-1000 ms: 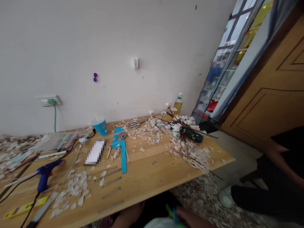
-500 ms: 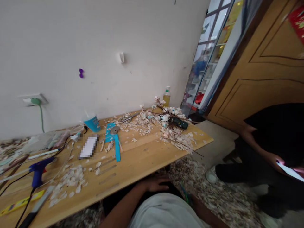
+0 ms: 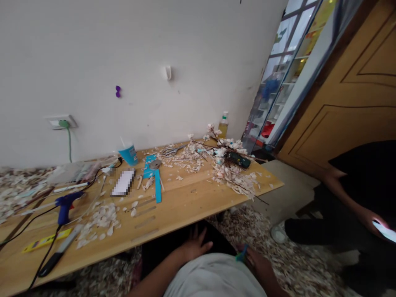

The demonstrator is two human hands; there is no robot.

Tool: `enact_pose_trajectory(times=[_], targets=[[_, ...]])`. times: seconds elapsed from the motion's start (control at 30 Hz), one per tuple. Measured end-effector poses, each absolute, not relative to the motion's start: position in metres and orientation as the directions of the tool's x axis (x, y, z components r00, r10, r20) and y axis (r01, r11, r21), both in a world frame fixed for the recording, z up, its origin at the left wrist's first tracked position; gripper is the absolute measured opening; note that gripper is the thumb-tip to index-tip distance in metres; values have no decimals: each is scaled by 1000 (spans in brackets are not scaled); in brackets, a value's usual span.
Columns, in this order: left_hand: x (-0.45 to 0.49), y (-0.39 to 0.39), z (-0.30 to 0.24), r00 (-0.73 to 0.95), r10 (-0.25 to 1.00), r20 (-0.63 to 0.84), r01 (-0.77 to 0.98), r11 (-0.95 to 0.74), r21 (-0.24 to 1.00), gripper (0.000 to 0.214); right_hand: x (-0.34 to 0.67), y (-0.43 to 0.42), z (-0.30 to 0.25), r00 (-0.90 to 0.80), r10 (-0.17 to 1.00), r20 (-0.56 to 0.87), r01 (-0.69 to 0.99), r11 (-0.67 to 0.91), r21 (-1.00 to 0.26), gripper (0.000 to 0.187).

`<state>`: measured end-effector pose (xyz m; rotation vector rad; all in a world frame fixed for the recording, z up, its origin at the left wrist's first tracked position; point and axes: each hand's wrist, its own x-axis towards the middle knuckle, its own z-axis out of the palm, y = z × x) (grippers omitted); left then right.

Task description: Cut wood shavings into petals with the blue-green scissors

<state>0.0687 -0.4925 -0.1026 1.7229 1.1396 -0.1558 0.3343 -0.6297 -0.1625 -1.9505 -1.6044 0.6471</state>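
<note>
My left hand rests below the front edge of the wooden table, on my dark trousers, fingers spread and holding nothing. My right hand is low beside my knee, fingers closed round a small green and blue object that I cannot name. On the table lie a blue glue gun, a heap of shell pieces, a blue strip, scissors and a bundle of flowered twigs.
A blue cup, a phone, a yellow ruler and cables lie on the table. A bottle stands at the wall. Shell scraps cover the floor. Another person in black crouches at the right, holding a lit phone.
The view has swung slightly left and up. My left hand opened its fingers on my lap. My right hand came into view with the small object. The other person's phone hand moved right.
</note>
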Motion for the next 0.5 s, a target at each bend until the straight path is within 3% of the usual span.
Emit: enact_pose_trajectory(times=[0.1, 0.2, 0.27, 0.33, 0.4, 0.5], targets=[[65, -512, -72, 694, 497, -521, 682, -224, 696, 94, 327, -583, -130, -44, 980, 194, 737, 163, -656, 33], [72, -528, -40, 892, 335, -302, 403, -290, 868, 62, 317, -518, -86, 34, 909, 415, 769, 241, -592, 37], [80, -527, -31, 962, 205, -183, 241, -309, 920, 50, 315, -471, -56, 6, 905, 425, 854, 217, -473, 45], [86, -513, -37, 973, 162, -166, 215, -360, 908, 52, 318, -431, -30, -69, 932, 357, 912, 203, -355, 48], [88, -488, -54, 946, 252, -204, 295, -411, 862, 60, 323, -402, -11, -127, 942, 309, 927, 223, -300, 42], [89, -452, -88, 720, 638, -273, 528, -249, 812, 64, 325, -379, 2, -195, 948, 251, 937, 255, -238, 30]])
